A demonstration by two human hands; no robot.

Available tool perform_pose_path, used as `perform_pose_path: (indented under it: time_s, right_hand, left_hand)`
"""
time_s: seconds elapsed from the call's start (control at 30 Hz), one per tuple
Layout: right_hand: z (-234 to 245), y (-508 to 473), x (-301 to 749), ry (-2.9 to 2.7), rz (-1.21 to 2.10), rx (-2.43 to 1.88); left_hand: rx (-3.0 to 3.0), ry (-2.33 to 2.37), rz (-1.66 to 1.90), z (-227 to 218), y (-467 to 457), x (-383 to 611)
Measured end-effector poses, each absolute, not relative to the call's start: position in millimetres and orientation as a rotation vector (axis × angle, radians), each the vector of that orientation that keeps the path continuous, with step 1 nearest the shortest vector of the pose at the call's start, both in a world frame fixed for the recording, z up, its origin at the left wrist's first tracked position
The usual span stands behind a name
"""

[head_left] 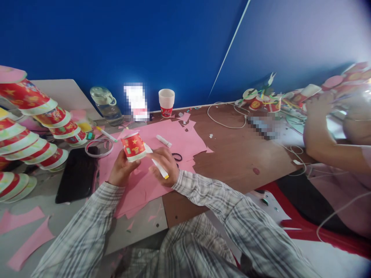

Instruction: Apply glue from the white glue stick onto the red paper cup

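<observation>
My left hand is wrapped round a red paper cup printed with gold stars, its white band facing down. Between the fingers of my right hand is a white marker pen with a yellow end, close to the cup's right side. The pen's far end is blurred, so I cannot tell whether it touches the cup. Beneath both hands lies pink paper in overlapping sheets. A short white tube or cap rests on it, and a dark loop, perhaps a scissor handle, shows beside my right hand.
Stacks of red-and-white cups and a black phone are at the left. A water bottle, a lit pixelated screen and another cup stand by the blue wall. Rightward are cables and another person's arm.
</observation>
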State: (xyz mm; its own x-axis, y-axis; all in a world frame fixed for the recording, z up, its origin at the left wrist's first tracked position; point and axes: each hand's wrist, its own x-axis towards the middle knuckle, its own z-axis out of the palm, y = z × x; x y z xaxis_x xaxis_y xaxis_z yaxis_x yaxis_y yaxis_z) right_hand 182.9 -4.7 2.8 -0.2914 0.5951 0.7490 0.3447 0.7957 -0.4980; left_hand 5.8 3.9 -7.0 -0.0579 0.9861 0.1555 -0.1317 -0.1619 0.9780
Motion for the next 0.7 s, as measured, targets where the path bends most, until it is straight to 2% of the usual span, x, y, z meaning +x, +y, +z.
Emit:
perform_pose_path:
  time_s: [0.7]
  right_hand:
    - [-0.7, -2.7, 180.8, -1.953, 0.295, -0.668]
  left_hand:
    - [1.291, 1.092, 1.413, -6.4, 3.6, 5.5]
